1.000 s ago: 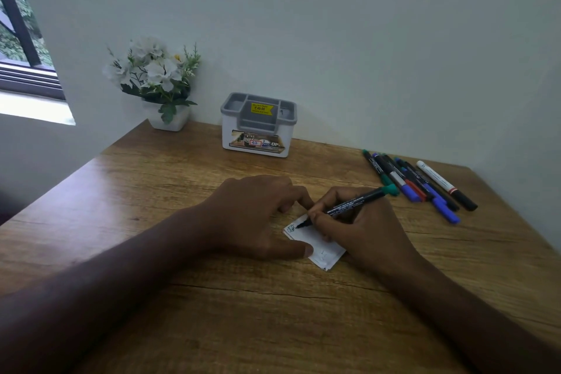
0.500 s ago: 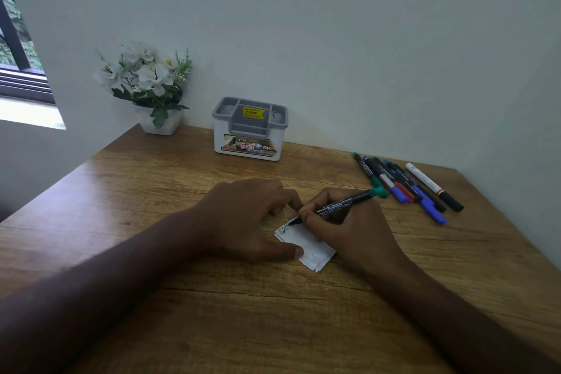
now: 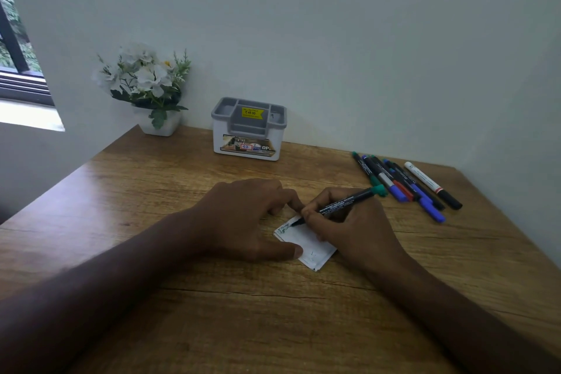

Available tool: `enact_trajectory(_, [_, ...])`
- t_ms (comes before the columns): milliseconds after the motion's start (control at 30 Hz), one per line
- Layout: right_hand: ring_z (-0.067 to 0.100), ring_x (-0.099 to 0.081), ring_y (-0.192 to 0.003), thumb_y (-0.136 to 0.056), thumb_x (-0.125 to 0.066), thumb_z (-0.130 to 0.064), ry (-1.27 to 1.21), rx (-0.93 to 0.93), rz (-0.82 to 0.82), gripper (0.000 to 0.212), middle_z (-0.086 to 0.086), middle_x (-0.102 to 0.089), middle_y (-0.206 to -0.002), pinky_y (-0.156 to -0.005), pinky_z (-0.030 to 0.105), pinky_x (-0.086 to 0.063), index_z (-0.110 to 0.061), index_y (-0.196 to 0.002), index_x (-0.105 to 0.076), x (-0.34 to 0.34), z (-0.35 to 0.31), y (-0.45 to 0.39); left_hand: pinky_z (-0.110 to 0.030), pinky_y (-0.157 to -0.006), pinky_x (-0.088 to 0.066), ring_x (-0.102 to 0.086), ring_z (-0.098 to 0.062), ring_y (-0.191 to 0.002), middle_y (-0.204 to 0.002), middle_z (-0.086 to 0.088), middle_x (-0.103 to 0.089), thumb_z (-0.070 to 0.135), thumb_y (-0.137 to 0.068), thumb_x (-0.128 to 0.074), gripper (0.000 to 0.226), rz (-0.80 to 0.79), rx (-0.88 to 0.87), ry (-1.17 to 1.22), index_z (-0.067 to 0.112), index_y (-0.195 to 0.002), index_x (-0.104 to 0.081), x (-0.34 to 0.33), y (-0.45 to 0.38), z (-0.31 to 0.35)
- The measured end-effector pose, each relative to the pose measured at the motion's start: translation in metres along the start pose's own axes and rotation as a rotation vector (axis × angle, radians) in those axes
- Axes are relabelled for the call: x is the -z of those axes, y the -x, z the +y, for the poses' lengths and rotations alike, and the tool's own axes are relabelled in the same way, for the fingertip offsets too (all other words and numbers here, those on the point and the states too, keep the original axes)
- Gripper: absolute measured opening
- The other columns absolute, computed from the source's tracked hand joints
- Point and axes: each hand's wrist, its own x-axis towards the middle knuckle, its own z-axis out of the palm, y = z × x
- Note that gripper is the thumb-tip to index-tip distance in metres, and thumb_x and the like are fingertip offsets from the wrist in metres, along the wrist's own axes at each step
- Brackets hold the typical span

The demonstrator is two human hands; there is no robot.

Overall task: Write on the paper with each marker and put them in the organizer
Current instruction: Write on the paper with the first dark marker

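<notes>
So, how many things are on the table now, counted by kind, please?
Markers: 7 (1 green marker in the right hand, 6 in the pile; these overlap, so this is my best count)
Paper: 1
Organizer: 1
Flower pot: 1
Total: 10

Two bare forearms enter from the lower edge of the frame, one from the lower left corner, the other from the lower right. No sleeve, watch, bracelet or ring shows on either. The left hand [image 3: 243, 222] lies just left of frame centre; one short, rounded, unpainted thumbnail is visible at its lower right. The right hand [image 3: 349, 228] lies just right of centre; its knuckles form a low ridge.
</notes>
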Motion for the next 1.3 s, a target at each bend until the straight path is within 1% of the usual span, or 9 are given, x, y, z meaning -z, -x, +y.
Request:
enact_trajectory(167, [-0.001,-0.072,-0.073,-0.087,-0.079,-0.025,-0.005,-0.010,0.005,0.009,-0.013,-0.078,-0.081,-0.062,0.017,-0.059,-0.031,-0.082,-0.076,0.000,0.001,-0.001,-0.026,-0.065,-0.040,-0.048,0.004,-0.088,-0.095,0.026,-0.049,0.090,-0.075,-0.054,0.063,0.002,0.001,-0.001,0.056,-0.127,-0.044,0.000,-0.001,0.000])
enact_trajectory(267, [-0.004,-0.071,-0.071,-0.089,-0.078,-0.022,-0.045,-0.020,0.089,0.010,-0.014,-0.076,-0.076,-0.060,0.011,-0.055,-0.028,-0.082,-0.074,0.003,-0.001,-0.001,-0.026,-0.066,-0.042,-0.049,0.001,-0.089,-0.096,0.027,-0.048,0.090,-0.076,-0.055,0.055,-0.016,0.007,-0.003,0.061,-0.121,-0.040,0.000,0.000,0.001])
enact_trajectory(333, [-0.004,-0.072,-0.070,-0.091,-0.076,-0.018,-0.147,-0.038,0.134,0.013,-0.018,-0.076,-0.074,-0.061,0.007,-0.054,-0.027,-0.083,-0.072,0.009,-0.002,-0.002,-0.026,-0.066,-0.040,-0.049,0.001,-0.089,-0.095,0.028,-0.047,0.091,-0.075,-0.055,0.055,-0.017,0.019,0.003,0.061,-0.119,-0.042,0.001,-0.001,0.002])
enact_trajectory(433, [0.003,-0.076,-0.080,-0.088,-0.077,-0.010,-0.202,-0.028,0.051,0.015,-0.013,-0.080,-0.085,-0.072,0.016,-0.061,-0.024,-0.085,-0.076,0.017,-0.002,-0.004,-0.030,-0.070,-0.048,-0.051,0.001,-0.089,-0.095,0.026,-0.051,0.094,-0.072,-0.054,0.067,-0.009,0.030,0.025,0.058,-0.129,-0.047,-0.002,-0.001,0.000])
enact_trajectory(533, [-0.003,-0.072,-0.087,-0.083,-0.081,-0.008,-0.094,-0.016,-0.048,0.018,-0.019,-0.078,-0.089,-0.072,0.013,-0.058,-0.026,-0.082,-0.078,0.019,0.000,-0.006,-0.033,-0.073,-0.051,-0.052,0.000,-0.088,-0.095,0.023,-0.052,0.093,-0.073,-0.055,0.066,0.004,0.038,0.027,0.057,-0.128,-0.046,-0.002,-0.002,0.000])
enact_trajectory(667, [0.003,-0.074,-0.078,-0.082,-0.080,-0.011,-0.049,0.006,-0.069,0.015,-0.013,-0.079,-0.085,-0.072,0.023,-0.063,-0.026,-0.081,-0.078,0.015,0.004,-0.008,-0.035,-0.075,-0.053,-0.053,0.001,-0.089,-0.095,0.023,-0.054,0.088,-0.078,-0.057,0.063,0.013,0.040,0.048,0.057,-0.132,-0.048,-0.002,-0.001,-0.001])
enact_trajectory(800, [-0.002,-0.072,-0.075,-0.083,-0.080,-0.015,-0.024,0.045,-0.073,0.013,-0.018,-0.078,-0.084,-0.068,0.016,-0.059,-0.028,-0.082,-0.078,0.012,0.007,-0.009,-0.036,-0.073,-0.054,-0.053,0.001,-0.089,-0.095,0.024,-0.052,0.086,-0.078,-0.059,0.063,0.016,0.026,0.039,0.056,-0.132,-0.047,-0.002,-0.001,-0.002])
enact_trajectory(967, [-0.004,-0.072,-0.082,-0.083,-0.080,-0.017,0.012,0.078,-0.093,0.014,-0.023,-0.077,-0.086,-0.069,0.011,-0.055,-0.031,-0.082,-0.079,0.012,0.007,-0.008,-0.036,-0.071,-0.053,-0.052,0.001,-0.088,-0.094,0.023,-0.052,0.087,-0.077,-0.058,0.064,0.023,0.017,0.037,0.056,-0.132,-0.046,-0.002,-0.001,-0.002])
enact_trajectory(1300, [-0.007,-0.071,-0.081,-0.085,-0.080,-0.016,0.015,0.070,-0.079,0.019,-0.029,-0.074,-0.082,-0.067,0.009,-0.055,-0.033,-0.079,-0.075,0.013,0.007,-0.009,-0.037,-0.073,-0.054,-0.052,0.000,-0.088,-0.095,0.024,-0.052,0.086,-0.079,-0.058,0.064,0.006,0.024,0.028,0.056,-0.133,-0.046,0.000,0.000,0.000])
